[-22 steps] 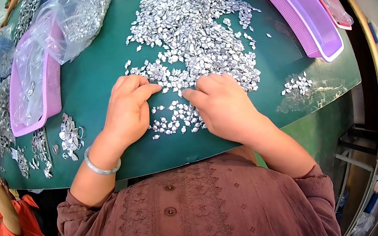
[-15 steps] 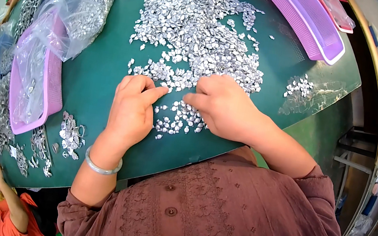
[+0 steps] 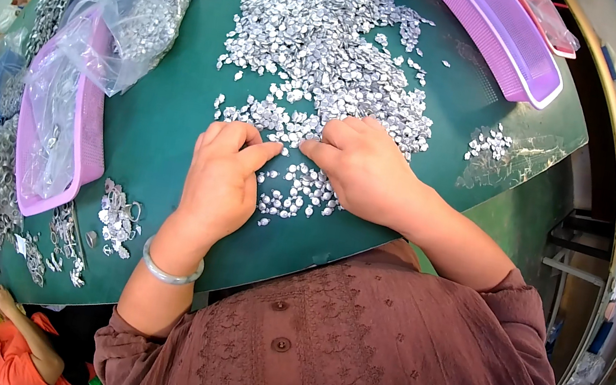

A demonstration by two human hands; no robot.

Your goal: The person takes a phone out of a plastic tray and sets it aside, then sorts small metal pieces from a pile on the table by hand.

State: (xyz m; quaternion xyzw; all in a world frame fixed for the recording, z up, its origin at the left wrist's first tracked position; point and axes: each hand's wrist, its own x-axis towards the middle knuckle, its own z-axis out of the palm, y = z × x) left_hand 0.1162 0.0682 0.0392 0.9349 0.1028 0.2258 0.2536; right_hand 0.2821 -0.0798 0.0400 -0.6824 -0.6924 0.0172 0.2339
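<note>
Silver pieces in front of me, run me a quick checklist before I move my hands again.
1. Left hand at the pieces: ok, fingertips at the near edge of the big pile.
2. Right hand beside it: ok, fingertips also at that edge.
3. Piece gripped in either hand: cannot tell, the fingers hide it.
4. Big pile gathered together: not ok, stray pieces lie off its right side.
5. Small heap on the right apart from the big pile: ok, green table shows between.
6. Pink basket away from left hand: ok, not touching.

Green table (image 3: pixel 172 140): silver-piece heap (image 3: pixel 312 34) mid-table, small cluster (image 3: pixel 490 143) right, pink basket (image 3: pixel 92 144) left, purple basket (image 3: pixel 497 45) right.
</note>
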